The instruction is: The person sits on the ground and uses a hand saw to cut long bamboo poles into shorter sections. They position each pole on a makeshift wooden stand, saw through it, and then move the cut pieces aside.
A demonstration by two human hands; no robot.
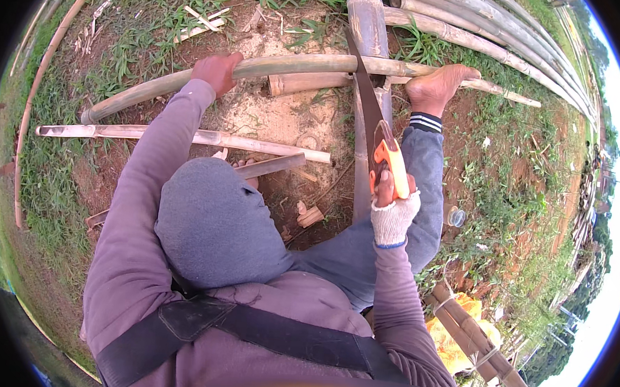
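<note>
A long green bamboo pole (pixel 289 65) lies crosswise over a thick grey bamboo pole (pixel 367 18). My left hand (pixel 217 74) is wrapped round the crosswise pole, left of the crossing. In a white fingerless glove, my right hand (pixel 396 203) grips the orange handle of a handsaw (pixel 368 102). The dark blade slants up and away, lying against the bamboo close to the crossing; how deep it has cut cannot be seen. My bare foot (pixel 435 88) rests on the pole just right of the blade. A shorter bamboo piece (pixel 309 83) lies below it.
A split bamboo length (pixel 166 135) lies across the ground above my knee (pixel 217 220). Small offcuts (pixel 309 215) and pale sawdust (pixel 286 115) cover the soil. More bamboo poles (pixel 465 40) are stacked at far right. Near right are tied bamboo (pixel 468 328) and a clear jar (pixel 455 216).
</note>
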